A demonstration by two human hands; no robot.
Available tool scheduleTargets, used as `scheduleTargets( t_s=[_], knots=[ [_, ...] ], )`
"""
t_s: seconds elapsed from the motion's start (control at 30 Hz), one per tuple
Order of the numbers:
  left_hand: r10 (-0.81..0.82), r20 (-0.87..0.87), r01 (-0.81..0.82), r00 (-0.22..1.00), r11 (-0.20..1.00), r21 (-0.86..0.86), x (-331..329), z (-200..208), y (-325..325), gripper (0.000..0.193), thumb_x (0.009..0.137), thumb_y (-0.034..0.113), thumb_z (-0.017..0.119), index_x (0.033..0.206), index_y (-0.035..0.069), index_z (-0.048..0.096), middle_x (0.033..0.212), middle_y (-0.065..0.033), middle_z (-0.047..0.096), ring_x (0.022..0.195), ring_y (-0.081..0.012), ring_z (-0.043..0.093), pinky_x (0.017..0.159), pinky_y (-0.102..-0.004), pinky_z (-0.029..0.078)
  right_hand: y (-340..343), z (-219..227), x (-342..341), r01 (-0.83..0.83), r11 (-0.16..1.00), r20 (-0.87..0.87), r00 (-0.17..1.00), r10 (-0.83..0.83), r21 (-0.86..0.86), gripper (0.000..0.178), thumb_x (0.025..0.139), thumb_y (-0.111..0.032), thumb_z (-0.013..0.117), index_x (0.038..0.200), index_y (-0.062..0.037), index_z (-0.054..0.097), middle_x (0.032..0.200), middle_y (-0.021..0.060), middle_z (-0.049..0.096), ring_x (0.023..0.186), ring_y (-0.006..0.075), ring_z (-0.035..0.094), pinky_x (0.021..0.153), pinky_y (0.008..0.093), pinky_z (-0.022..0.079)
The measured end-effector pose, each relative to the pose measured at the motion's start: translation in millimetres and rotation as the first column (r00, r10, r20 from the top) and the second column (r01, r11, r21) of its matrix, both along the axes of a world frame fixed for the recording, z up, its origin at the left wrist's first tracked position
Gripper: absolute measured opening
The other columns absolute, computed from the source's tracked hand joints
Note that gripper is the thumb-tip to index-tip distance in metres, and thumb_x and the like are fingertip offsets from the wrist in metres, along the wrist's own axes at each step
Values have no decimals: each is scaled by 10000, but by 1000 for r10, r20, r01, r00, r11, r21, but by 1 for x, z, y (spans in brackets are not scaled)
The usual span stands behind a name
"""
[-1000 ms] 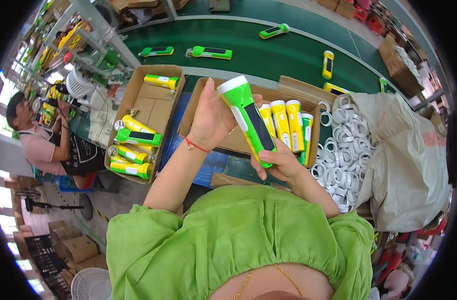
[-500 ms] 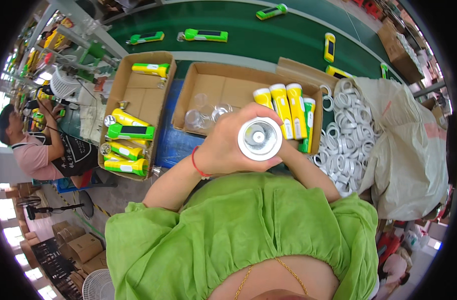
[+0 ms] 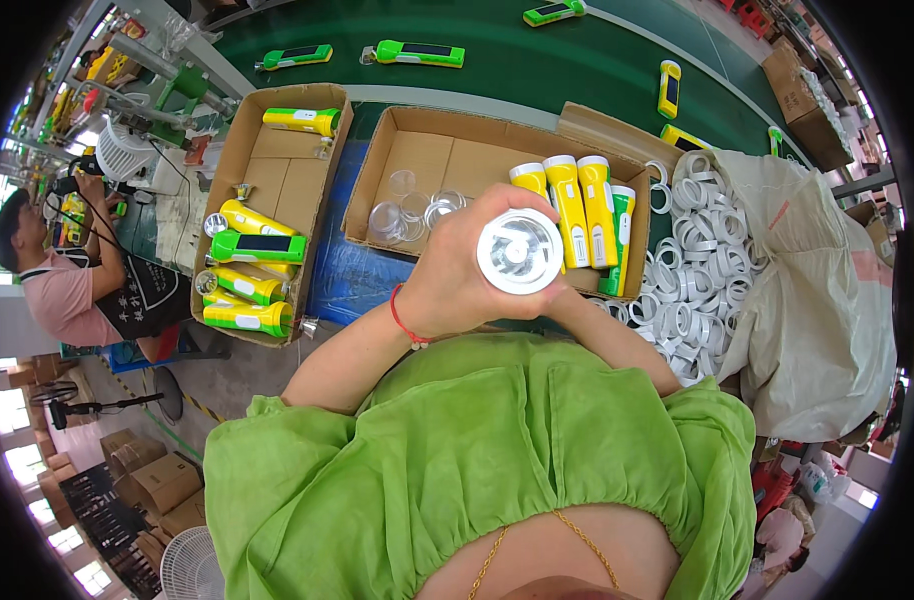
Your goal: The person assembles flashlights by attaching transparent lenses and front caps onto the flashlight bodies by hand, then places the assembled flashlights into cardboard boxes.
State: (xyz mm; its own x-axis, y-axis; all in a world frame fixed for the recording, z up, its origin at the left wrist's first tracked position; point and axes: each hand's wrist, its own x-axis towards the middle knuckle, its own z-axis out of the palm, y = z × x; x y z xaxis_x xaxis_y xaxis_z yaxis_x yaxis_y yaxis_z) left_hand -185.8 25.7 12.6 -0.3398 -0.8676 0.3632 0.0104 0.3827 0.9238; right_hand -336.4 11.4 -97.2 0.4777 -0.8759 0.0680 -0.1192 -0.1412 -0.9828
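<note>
A flashlight (image 3: 520, 252) is held in front of my chest, its white-rimmed, silvery round head facing up at me; its body is hidden behind the head and my hands. My left hand (image 3: 455, 262) is wrapped round it from the left and over the top. From the right, my right hand (image 3: 557, 292) closes on it at the lower right side, most of its fingers hidden. Just beyond, yellow flashlights (image 3: 569, 212) and a green one (image 3: 620, 238) stand white end up in a cardboard box (image 3: 477, 150), with several clear round lenses (image 3: 413, 206) at its left.
Left stands a second cardboard box (image 3: 277, 170) with several yellow and green flashlights. White rings (image 3: 692, 290) spill from a pale woven sack (image 3: 812, 300) on the right. A green conveyor belt (image 3: 517, 65) carries flashlights at the back. Another person (image 3: 72, 270) works far left.
The flashlight's head now shows brighter, glassy reflections over its reflector. Both hands stay round it, with the fingers at its lower right shifted slightly upward.
</note>
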Motion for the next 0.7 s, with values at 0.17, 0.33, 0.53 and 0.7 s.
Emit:
scheduleTargets(
  t_s=[0.17, 0.33, 0.53, 0.7],
  knots=[
    [261, -106, -258, 960, 965, 44, -21, -13, 0, 555, 633, 129, 816, 1092, 59, 512, 947, -65, 616, 863, -142, 622, 762, -268, 500, 2, 5, 16, 204, 979, 233, 951, -202, 14, 635, 754, -155, 688, 1313, -30, 416, 1210, 121, 550, 1109, 211, 543, 938, 327, 431],
    [465, -64, -469, 883, 881, -67, -24, -24, -4, 554, 631, 138, 826, 1076, 45, 507, 930, -79, 631, 848, -160, 638, 736, -282, 514, -13, 26, -2, 85, 992, 163, 984, -69, -94, 698, 768, -129, 664, 1375, -24, 337, 1319, 158, 451, 1242, 264, 428, 989, 351, 387],
    [538, 47, -509, 842, 819, -264, -20, -36, -3, 579, 607, 86, 830, 1076, 67, 489, 963, -66, 586, 840, -157, 601, 741, -274, 492, -10, 102, 2, -180, 967, 580, 813, 41, 183, 681, 798, -205, 668, 1369, -20, 346, 1319, 114, 438, 1212, 185, 432, 989, 326, 385],
    [568, 39, -531, 822, 789, -309, -22, -39, -2, 579, 604, 85, 821, 1078, 73, 489, 946, -68, 597, 834, -158, 607, 730, -278, 492, -2, 91, 10, -18, 998, 330, 944, -3, 61, 502, 877, -243, 630, 1274, 10, 458, 1205, 85, 530, 1083, 150, 519, 923, 290, 433]
  ],
)
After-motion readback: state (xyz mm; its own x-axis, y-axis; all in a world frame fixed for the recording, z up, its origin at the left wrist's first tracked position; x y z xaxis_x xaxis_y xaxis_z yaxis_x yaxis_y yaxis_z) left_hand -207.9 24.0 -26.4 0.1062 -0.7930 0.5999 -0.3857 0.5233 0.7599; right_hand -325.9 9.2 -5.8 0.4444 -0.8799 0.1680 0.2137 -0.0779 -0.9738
